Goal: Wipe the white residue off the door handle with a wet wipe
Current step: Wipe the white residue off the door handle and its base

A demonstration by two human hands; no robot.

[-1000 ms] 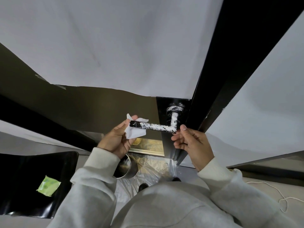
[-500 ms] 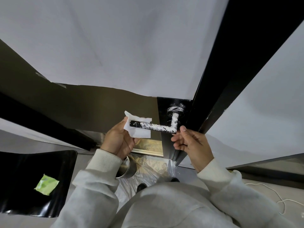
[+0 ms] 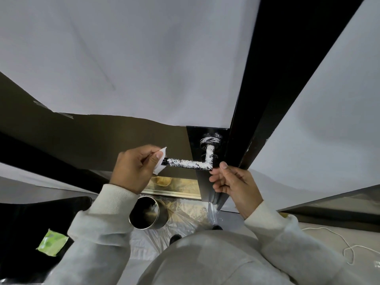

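I see the door handle (image 3: 190, 163) jutting left from the door, my left hand (image 3: 134, 167) at its free end with the wet wipe (image 3: 160, 161), my right hand (image 3: 234, 185) just below its bend. A metal cup (image 3: 147, 212) stands on the floor beneath, a packet (image 3: 52, 242) far left.

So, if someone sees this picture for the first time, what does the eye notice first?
First the black door handle at the centre, speckled with white residue. The left hand grips a wet wipe around its free end; the right hand sits just below the bend. A metal cup stands below.
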